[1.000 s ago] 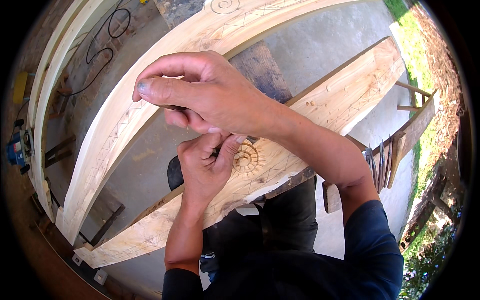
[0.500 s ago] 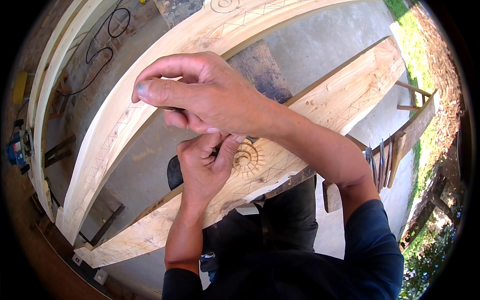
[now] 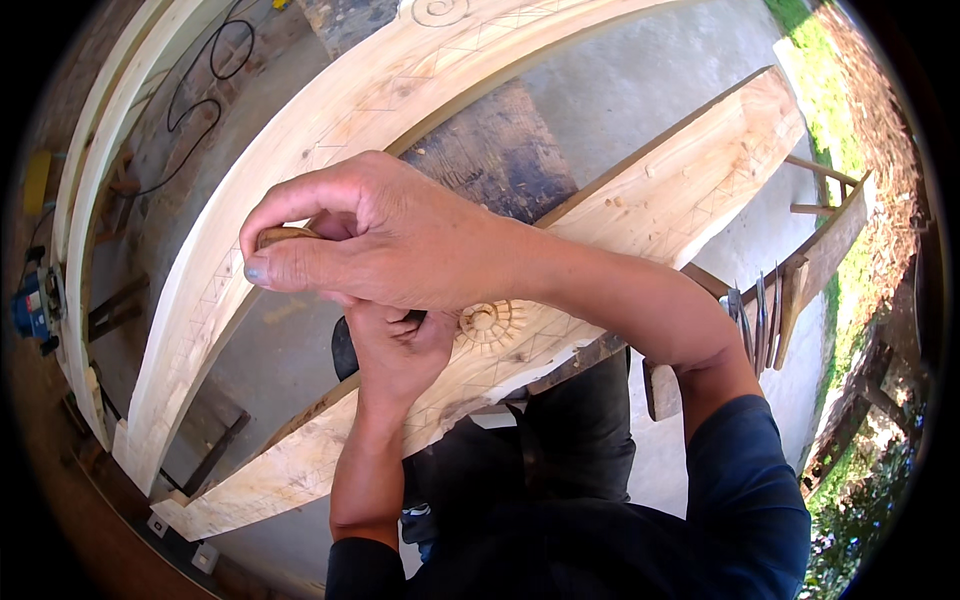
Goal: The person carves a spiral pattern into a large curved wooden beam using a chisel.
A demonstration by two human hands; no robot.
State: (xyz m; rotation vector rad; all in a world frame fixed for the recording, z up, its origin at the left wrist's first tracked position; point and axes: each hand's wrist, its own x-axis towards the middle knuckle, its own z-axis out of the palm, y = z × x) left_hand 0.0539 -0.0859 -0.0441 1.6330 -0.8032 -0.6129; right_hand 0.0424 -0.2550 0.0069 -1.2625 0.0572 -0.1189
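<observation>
A wood-handled carving chisel (image 3: 284, 236) shows only its brown handle end, wrapped by my right hand (image 3: 345, 238), which crosses over to the left. Its blade is hidden. Directly beneath, my left hand (image 3: 402, 350) is closed around the tool's lower part, with its fingertips mostly covered by my right hand. Both hands are over a long pale wooden board (image 3: 590, 285) lying slantwise across my lap area. Right beside my left hand, a round spiral carving (image 3: 490, 325) with radiating cuts is sunk into the board. Pencilled zigzags run along its surface, with small chips lying on it.
Beyond lies a curved pale timber (image 3: 215, 215) with pencilled zigzags and a spiral. A dark worn plank (image 3: 500, 150) lies between the two timbers. Several carving tools (image 3: 765, 320) stand at the right. A blue power tool (image 3: 38, 305) and black cable (image 3: 220, 110) are at the left.
My right hand has come down and slightly left, now covering my left hand's fingers. The chisel's handle end now shows in its grip. My left hand stays near the spiral.
</observation>
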